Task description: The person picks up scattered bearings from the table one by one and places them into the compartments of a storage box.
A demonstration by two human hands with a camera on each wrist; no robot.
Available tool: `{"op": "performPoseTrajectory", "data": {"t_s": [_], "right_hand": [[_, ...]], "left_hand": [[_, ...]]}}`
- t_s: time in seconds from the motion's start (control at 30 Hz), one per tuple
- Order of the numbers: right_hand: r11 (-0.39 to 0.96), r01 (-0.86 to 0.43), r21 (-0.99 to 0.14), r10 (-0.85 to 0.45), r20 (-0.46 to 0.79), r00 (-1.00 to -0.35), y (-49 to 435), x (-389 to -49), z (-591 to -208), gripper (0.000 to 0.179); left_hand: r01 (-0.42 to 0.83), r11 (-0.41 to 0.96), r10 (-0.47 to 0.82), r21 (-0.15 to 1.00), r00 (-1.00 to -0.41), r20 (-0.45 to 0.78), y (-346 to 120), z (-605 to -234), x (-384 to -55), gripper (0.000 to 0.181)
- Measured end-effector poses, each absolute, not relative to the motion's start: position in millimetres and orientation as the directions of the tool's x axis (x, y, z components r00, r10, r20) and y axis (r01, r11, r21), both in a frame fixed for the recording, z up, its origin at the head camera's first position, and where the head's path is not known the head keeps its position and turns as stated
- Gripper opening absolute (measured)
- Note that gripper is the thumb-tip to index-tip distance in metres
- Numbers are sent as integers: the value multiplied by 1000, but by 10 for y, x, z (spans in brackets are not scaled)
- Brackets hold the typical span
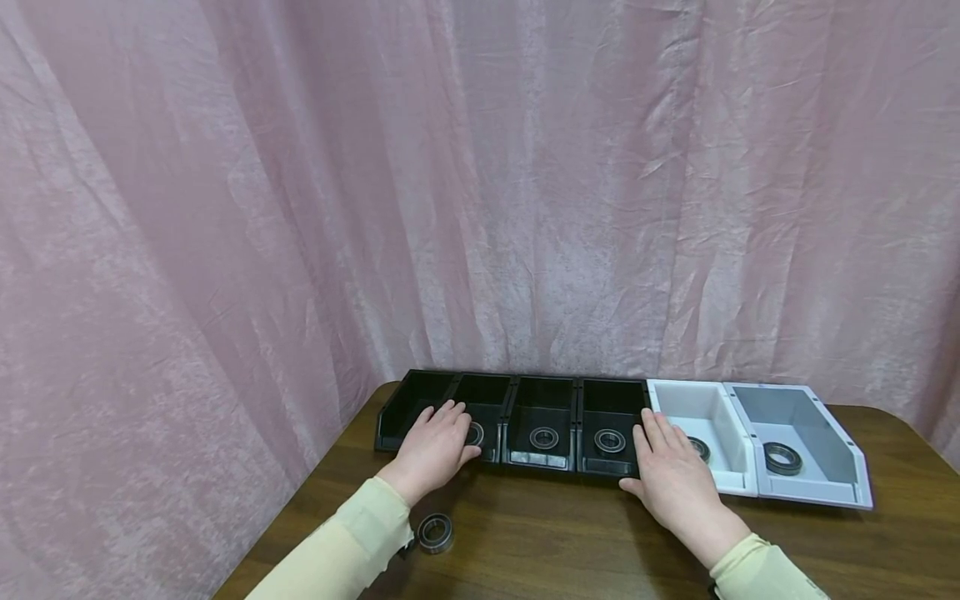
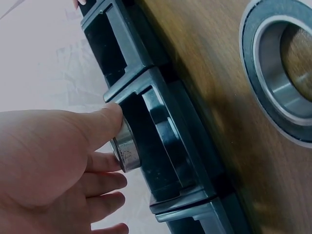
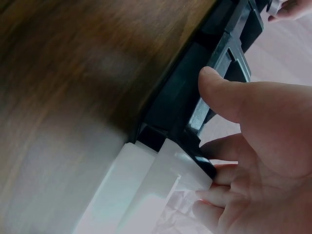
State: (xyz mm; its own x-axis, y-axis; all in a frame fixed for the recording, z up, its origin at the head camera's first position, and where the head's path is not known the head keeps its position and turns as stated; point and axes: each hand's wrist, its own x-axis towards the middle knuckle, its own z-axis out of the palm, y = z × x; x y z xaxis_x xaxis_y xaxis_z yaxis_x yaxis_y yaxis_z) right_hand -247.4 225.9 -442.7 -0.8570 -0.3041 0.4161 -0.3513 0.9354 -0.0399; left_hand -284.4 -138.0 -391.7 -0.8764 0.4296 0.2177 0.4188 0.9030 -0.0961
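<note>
My left hand (image 1: pixel 433 450) reaches over the second black bin from the left. Its thumb and forefinger pinch a metal ball bearing (image 2: pixel 127 148) by the rim, beside the bin's opening in the left wrist view. My right hand (image 1: pixel 671 475) lies over the border between the rightmost black bin (image 1: pixel 611 400) and the white bin (image 1: pixel 693 400). Its fingers are extended, and its thumb touches the black bin's front edge in the right wrist view. A bearing (image 1: pixel 701 451) in the white bin is partly hidden by that hand.
Other bearings lie in the third black bin (image 1: pixel 543 447), the rightmost black bin and the grey bin (image 1: pixel 810 417). Another bearing (image 1: pixel 436 547) sits on the wooden table (image 1: pixel 540 542) near my left wrist. A pink curtain (image 1: pixel 525 208) hangs behind the row.
</note>
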Motion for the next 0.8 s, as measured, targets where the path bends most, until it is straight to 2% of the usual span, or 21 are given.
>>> {"op": "performPoseTrajectory", "data": {"t_s": [0.8], "right_hand": [[933, -354, -57, -298, 424, -855, 2253, -2462, -4448, 80]], "left_hand": [[377, 915, 402, -145, -884, 240, -1380, -4038, -3041, 51]]}}
